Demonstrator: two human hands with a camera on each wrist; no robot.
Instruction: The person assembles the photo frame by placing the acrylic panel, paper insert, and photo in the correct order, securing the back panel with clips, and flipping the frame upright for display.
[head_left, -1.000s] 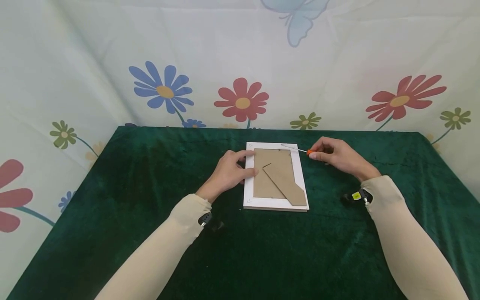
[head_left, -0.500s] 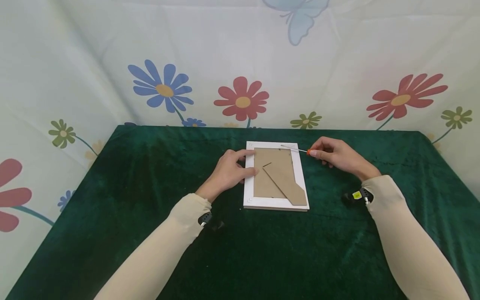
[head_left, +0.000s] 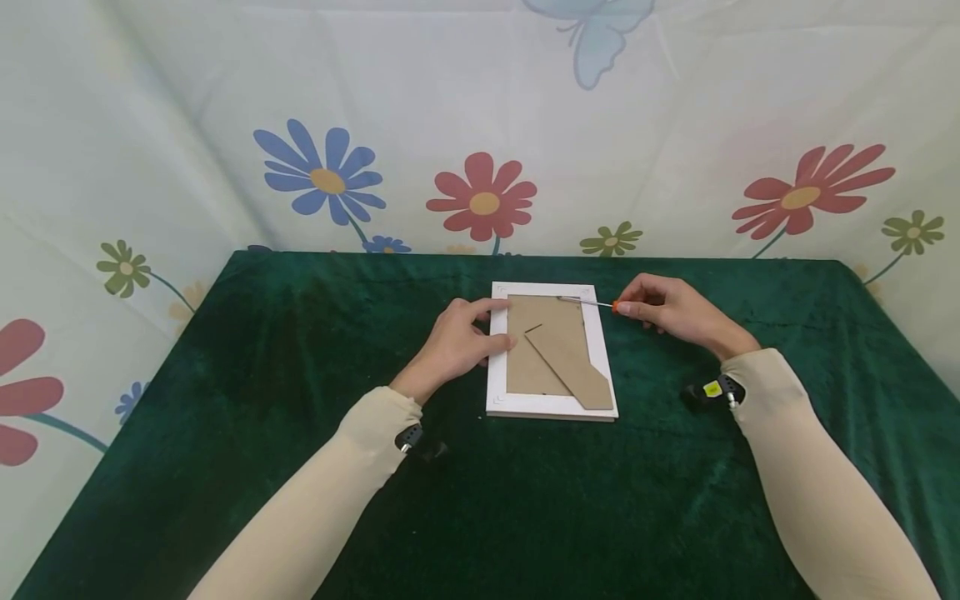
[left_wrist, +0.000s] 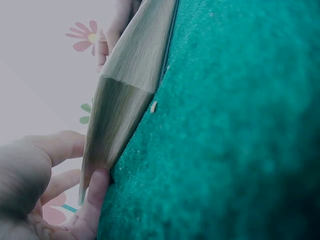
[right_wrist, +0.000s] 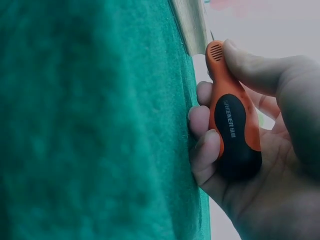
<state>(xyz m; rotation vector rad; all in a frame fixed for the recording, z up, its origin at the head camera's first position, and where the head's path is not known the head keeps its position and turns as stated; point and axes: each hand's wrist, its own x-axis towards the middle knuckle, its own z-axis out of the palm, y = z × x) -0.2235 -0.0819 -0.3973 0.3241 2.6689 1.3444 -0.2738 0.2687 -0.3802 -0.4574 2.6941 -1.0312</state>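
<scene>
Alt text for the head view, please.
A person's right grip holds a thin orange-handled metal tool across the upper right of a white rectangular picture frame, face down on dark green velvety cloth; the left grip holds its left edge.

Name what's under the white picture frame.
Green cloth, which shows around the white picture frame lying on it. Anything else directly underneath is covered and can't be seen.

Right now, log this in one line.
left fingers: hold picture frame; right fingers: grip screwdriver; tip: by far edge of backing
</scene>
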